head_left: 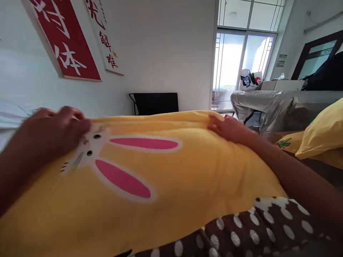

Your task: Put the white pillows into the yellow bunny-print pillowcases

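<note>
A plump yellow pillow (187,171) fills the lower part of the view, printed with a white rabbit lying sideways, its long ears pink inside. At its far left edge, beside the rabbit's face, my left hand (61,128) is closed on the fabric. My right hand (227,126) grips the far edge further right, fingers bent over the cloth. Between the two hands the edge is drawn into long folds. Brown cloth with white dots (235,232) shows below the pillow, close to me.
More yellow bedding (321,132) with a carrot print lies at the right. Behind it, a plastic-covered table (268,101) carries boxes, a bag and a dark bundle. A black chair (157,103) stands by the far wall. Red and white scrolls (72,46) hang at the left.
</note>
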